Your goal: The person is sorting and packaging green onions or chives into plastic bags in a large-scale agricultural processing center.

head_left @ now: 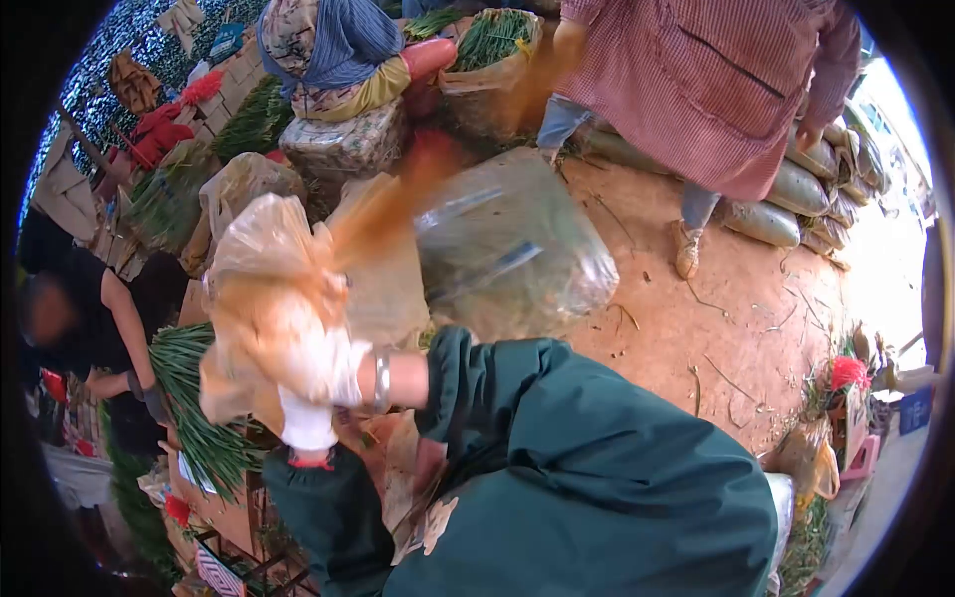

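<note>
Dirt floor (736, 289) w/ blurry, prob. translucent bag (264, 249)

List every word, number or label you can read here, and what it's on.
Nothing is readable.
Clear bag: blue marks, smeared by motion, unreadable.
Pale label on the cardboard box: too blurred to read.
Orange-tinted bag: no print visible.

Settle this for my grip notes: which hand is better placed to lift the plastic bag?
Probably the right hand: it grips the plastic bag higher, at the bunched part; the left hand sits just below.
</note>
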### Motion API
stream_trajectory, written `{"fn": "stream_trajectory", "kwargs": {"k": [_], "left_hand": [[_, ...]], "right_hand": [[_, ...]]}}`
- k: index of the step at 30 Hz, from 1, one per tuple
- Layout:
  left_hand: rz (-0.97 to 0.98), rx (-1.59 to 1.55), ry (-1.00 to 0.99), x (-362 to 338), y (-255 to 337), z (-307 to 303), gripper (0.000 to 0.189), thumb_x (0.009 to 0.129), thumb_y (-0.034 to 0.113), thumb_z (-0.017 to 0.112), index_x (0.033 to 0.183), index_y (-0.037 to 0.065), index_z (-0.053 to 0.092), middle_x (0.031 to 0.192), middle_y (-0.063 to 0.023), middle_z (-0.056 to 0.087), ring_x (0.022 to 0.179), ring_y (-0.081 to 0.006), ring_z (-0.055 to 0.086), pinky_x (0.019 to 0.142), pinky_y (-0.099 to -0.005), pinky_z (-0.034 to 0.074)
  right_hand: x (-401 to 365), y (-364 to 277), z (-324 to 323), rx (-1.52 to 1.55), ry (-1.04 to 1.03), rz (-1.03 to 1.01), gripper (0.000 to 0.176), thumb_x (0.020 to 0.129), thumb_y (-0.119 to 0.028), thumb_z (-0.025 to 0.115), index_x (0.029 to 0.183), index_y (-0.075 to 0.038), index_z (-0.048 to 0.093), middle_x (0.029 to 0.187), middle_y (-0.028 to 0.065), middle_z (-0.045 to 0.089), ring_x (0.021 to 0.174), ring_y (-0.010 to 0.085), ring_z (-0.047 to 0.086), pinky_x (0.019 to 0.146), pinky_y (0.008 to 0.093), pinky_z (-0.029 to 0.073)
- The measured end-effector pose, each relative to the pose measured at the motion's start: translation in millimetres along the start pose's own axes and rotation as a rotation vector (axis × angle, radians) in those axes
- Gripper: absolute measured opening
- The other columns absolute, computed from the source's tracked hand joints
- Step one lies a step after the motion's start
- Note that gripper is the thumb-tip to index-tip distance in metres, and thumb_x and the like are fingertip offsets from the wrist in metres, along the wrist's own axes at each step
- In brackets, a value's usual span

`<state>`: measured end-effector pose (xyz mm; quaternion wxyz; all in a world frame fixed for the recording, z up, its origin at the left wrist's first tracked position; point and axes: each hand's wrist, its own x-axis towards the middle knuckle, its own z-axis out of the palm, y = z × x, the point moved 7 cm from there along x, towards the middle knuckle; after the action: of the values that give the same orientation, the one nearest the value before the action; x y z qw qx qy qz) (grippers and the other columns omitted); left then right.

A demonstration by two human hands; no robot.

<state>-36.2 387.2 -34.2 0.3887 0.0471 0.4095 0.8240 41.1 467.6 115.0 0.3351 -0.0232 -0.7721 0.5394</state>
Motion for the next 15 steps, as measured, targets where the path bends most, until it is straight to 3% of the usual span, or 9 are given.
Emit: {"fn": "stream_trajectory", "kwargs": {"k": [4,6,9,10,11,12,15], "left_hand": [[0.207,0.245,0.082,27,15,-66,0.047,0.091,0.022,0.055,0.131,0.003,0.039,0.122,-0.0119,0.052,0.097,-0.0166,0.054,0.072,-0.0279,0.046],[0.255,0.240,0.127,42,-3,-82,0.044,0.091,0.022,0.056,0.129,0.004,0.042,0.120,-0.0098,0.054,0.094,-0.0149,0.054,0.068,-0.0255,0.045],[0.332,0.239,0.152,49,-24,-99,0.040,0.090,0.021,0.058,0.125,0.005,0.047,0.115,-0.0066,0.057,0.089,-0.0123,0.056,0.062,-0.0218,0.044],[0.357,0.243,0.155,59,-27,-103,0.039,0.090,0.021,0.058,0.124,0.005,0.049,0.114,-0.0056,0.058,0.087,-0.0114,0.056,0.059,-0.0205,0.044],[0.390,0.243,0.162,59,-27,-112,0.037,0.090,0.021,0.059,0.123,0.006,0.050,0.112,-0.0045,0.058,0.085,-0.0106,0.057,0.057,-0.0193,0.043],[0.408,0.243,0.159,60,-26,-115,0.036,0.089,0.021,0.060,0.121,0.006,0.052,0.111,-0.0034,0.059,0.084,-0.0097,0.057,0.055,-0.0181,0.043],[0.337,0.273,0.192,39,-21,-86,0.034,0.090,0.020,0.060,0.120,0.007,0.054,0.109,-0.0020,0.061,0.079,-0.0085,0.057,0.053,-0.0163,0.042]], "right_hand": [[-47,46,29,-0.239,-0.032,-0.171,0.039,0.080,-0.015,0.054,0.118,-0.004,0.055,0.096,0.0181,0.055,0.088,0.0360,0.055,0.076,0.0441,0.045],[-76,54,24,-0.289,-0.041,-0.264,0.053,0.077,-0.013,0.061,0.127,-0.006,0.044,0.099,0.0160,0.056,0.096,0.0338,0.053,0.083,0.0432,0.042],[-101,59,-11,-0.197,-0.156,-0.062,0.061,0.076,-0.011,0.059,0.133,-0.001,0.039,0.106,0.0207,0.053,0.101,0.0379,0.050,0.088,0.0445,0.040],[-117,58,-34,-0.256,-0.011,-0.161,0.063,0.075,-0.009,0.060,0.134,-0.002,0.038,0.112,0.0200,0.053,0.105,0.0379,0.050,0.092,0.0442,0.040],[-133,69,-50,-0.283,0.054,-0.119,0.061,0.076,-0.009,0.059,0.134,-0.004,0.038,0.121,0.0197,0.052,0.112,0.0373,0.049,0.097,0.0440,0.039],[-149,81,-69,-0.270,0.062,0.060,0.063,0.075,-0.007,0.060,0.134,-0.006,0.039,0.127,0.0182,0.049,0.117,0.0356,0.047,0.100,0.0432,0.037],[-207,130,-110,-0.351,0.257,0.260,0.061,0.073,0.002,0.060,0.131,-0.006,0.043,0.127,0.0169,0.049,0.118,0.0338,0.047,0.100,0.0401,0.039]]}}
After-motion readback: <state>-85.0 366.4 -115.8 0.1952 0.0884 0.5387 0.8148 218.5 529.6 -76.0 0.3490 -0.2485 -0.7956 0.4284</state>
